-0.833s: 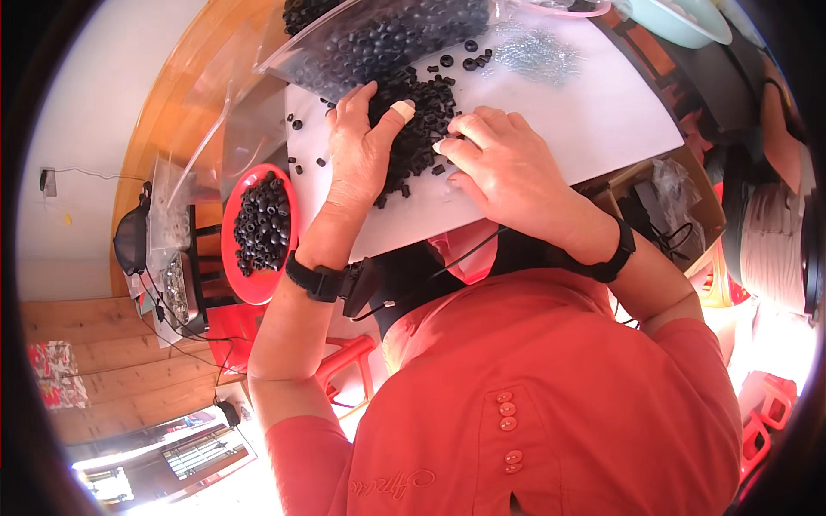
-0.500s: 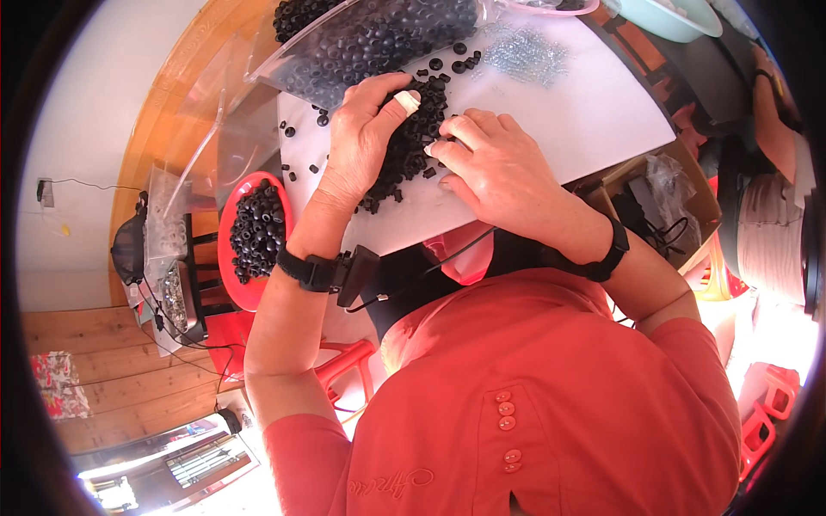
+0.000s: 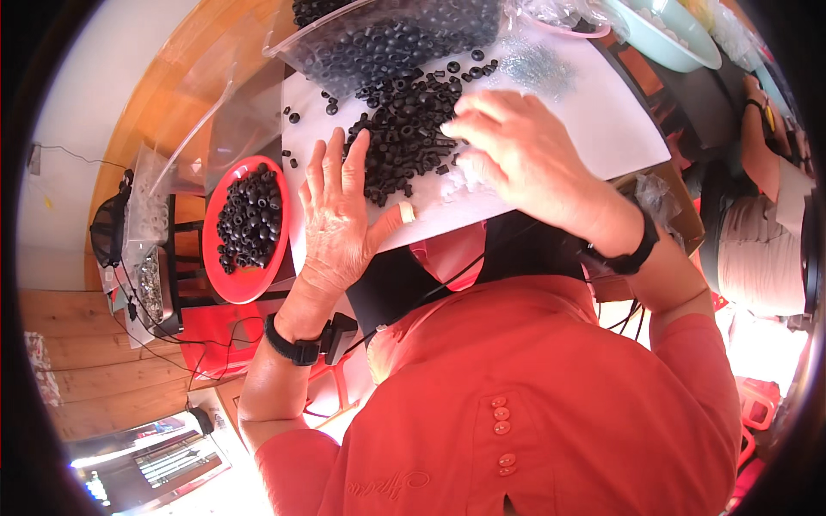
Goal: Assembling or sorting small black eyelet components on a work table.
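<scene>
A loose pile of small black rubber-like parts [image 3: 409, 129] lies on the white tabletop [image 3: 615, 133], some ring-shaped and some stubby. My left hand [image 3: 331, 228] is at the pile's near left edge, palm down, fingers spread, holding nothing; a pale wrap [image 3: 407, 211] covers the thumb tip. At the right edge of the pile is my right hand [image 3: 529, 155], slightly blurred, its index finger and thumb apart and nothing visible between them. Behind the pile lies a clear plastic bag [image 3: 391, 43] full of similar black parts.
An oval red basin [image 3: 245, 291] with black parts stands left of the table. Small clear, silvery pieces [image 3: 535, 67] are spread at the back right. Beyond are a pale green basin [image 3: 688, 56] and a cardboard box [image 3: 691, 193]. Another person's arm [image 3: 757, 146] shows at far right.
My left hand has come off the pile's top, back toward me, and its fingers have spread. My right hand has shifted slightly right, and more of the pile shows.
</scene>
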The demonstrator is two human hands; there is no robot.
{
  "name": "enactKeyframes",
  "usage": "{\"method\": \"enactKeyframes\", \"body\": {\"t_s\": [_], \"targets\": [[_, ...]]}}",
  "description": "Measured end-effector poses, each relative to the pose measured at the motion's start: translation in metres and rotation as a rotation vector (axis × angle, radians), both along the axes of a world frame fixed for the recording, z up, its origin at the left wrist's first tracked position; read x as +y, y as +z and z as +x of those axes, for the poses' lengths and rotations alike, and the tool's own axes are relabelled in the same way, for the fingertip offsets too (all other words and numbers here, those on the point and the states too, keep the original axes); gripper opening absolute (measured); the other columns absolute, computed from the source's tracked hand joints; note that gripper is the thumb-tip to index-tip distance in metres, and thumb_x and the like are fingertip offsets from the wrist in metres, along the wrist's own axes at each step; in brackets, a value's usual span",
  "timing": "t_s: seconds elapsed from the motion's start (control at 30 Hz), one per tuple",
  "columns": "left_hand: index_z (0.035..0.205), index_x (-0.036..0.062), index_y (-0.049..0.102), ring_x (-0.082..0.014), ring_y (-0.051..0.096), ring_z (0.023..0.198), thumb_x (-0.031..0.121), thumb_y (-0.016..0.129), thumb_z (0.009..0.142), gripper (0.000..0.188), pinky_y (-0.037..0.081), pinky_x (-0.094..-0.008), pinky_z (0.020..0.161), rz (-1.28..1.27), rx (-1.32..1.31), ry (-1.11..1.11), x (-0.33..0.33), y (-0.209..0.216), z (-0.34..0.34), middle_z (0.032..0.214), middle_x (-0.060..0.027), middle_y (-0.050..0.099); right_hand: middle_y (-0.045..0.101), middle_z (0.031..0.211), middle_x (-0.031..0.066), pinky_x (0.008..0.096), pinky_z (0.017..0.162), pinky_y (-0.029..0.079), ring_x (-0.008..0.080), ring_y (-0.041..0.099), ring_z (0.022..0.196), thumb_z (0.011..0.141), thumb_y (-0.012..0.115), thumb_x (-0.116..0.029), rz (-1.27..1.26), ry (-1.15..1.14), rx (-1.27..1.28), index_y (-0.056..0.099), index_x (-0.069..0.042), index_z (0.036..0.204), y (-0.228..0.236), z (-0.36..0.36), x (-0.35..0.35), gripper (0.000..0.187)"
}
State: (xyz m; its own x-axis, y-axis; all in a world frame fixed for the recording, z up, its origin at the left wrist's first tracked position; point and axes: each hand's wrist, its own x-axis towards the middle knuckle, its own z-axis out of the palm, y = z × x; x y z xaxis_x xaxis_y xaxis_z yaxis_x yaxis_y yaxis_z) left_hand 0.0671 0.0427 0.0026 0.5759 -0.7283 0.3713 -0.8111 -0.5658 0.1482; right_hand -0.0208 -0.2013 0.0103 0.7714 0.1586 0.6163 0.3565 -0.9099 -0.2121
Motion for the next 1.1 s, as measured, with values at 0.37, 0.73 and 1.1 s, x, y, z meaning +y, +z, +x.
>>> {"method": "enactKeyframes", "body": {"t_s": [0.37,0.73,1.1], "targets": [[0.149,-0.0015,0.032,-0.0461,0.033,0.138,0.054,0.065,0.088,0.089,0.028,-0.0589,0.110,-0.041,0.045,0.252,-0.002,-0.017,0.011,0.149,-0.0277,0.038,0.061,0.120,0.0013,0.0426,0.091,0.041,0.0248,0.056,0.113,0.095,0.060,-0.035,-0.276,0.177,0.214,0.065,-0.023,0.125,0.007,0.110,0.038,0.033],[0.145,-0.0031,0.037,-0.0506,0.038,0.133,0.047,0.073,0.082,0.088,0.033,-0.0599,0.106,-0.167,0.027,0.225,0.028,-0.017,-0.016,0.143,-0.0301,0.042,0.064,0.111,0.0022,0.0398,0.092,0.040,0.0239,0.057,0.109,0.085,0.072,-0.030,-0.409,0.138,0.237,0.070,-0.013,0.112,0.016,0.104,0.044,0.032],[0.144,-0.0060,0.036,-0.0489,0.037,0.135,0.048,0.066,0.088,0.084,0.034,-0.0583,0.107,-0.045,-0.043,0.276,0.014,-0.024,-0.001,0.144,-0.0299,0.041,0.061,0.104,0.0041,0.0421,0.090,0.042,0.0257,0.059,0.105,0.089,0.066,-0.025,-0.442,0.316,0.178,0.066,-0.011,0.095,0.002,0.110,0.045,0.015]]}}
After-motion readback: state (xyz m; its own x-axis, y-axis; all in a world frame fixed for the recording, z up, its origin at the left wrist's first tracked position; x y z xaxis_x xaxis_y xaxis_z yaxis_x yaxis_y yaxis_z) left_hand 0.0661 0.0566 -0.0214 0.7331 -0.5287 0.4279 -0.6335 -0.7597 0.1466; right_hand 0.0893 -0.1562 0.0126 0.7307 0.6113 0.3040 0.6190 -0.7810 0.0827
